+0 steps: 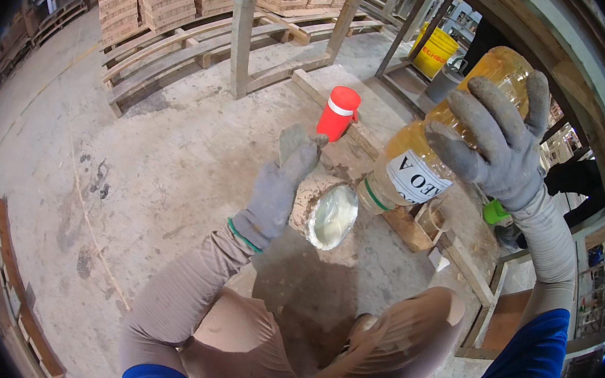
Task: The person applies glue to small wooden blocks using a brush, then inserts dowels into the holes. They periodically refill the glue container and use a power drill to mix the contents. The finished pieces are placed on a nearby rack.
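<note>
My gloved left hand (274,195) is closed around a crusted, brownish cup (306,197), its mouth turned toward me. Pale, whitish liquid (334,219) coats the cup's inside. A flat grey piece (293,140) sticks out beyond the left fingers; what it belongs to is unclear. In my gloved right hand (502,140) is a large clear plastic bottle (404,146) of amber liquid, with a white label (418,176) and a green ring at its neck. The bottle lies tilted, neck low and close to the cup's rim. Whether liquid is flowing cannot be made out.
A red jug with a white band (339,112) stands on the concrete floor ahead. Wooden framing (367,142) runs along the right. Stacked boxes on pallets (181,58) are at the back. A yellow bucket (436,48) and another person's dark-clothed leg (575,184) show at right.
</note>
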A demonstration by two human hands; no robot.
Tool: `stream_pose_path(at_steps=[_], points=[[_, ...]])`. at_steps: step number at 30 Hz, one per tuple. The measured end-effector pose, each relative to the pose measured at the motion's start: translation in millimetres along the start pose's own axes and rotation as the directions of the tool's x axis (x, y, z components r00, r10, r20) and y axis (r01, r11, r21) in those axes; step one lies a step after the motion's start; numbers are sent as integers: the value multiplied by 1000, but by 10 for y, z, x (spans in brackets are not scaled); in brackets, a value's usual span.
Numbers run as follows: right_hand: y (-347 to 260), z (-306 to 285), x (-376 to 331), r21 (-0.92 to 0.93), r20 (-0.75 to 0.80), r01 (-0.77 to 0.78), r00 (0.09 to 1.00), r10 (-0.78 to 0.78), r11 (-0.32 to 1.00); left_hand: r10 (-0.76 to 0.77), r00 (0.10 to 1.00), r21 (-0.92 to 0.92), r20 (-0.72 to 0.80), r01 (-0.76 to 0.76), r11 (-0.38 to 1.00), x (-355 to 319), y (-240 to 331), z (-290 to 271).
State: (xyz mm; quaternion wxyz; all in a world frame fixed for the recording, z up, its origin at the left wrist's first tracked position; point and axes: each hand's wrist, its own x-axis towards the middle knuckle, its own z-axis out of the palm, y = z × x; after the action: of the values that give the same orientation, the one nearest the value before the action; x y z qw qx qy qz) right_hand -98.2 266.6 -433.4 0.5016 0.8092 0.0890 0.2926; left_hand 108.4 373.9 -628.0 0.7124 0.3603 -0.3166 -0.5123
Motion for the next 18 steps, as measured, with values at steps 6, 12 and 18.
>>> stream_pose_path(at_steps=[6, 12, 18], points=[[34, 7, 34, -40, -3, 20, 1000, -21, 999, 392, 896, 756, 210, -402, 516, -56, 56, -13], [60, 27, 79, -77, 19, 51, 999, -50, 996, 46, 985, 164, -165, -19, 986, -130, 144, 151], [30, 53, 96, -95, 38, 42, 999, -38, 995, -189, 908, -60, -375, 180, 982, -141, 219, 192]])
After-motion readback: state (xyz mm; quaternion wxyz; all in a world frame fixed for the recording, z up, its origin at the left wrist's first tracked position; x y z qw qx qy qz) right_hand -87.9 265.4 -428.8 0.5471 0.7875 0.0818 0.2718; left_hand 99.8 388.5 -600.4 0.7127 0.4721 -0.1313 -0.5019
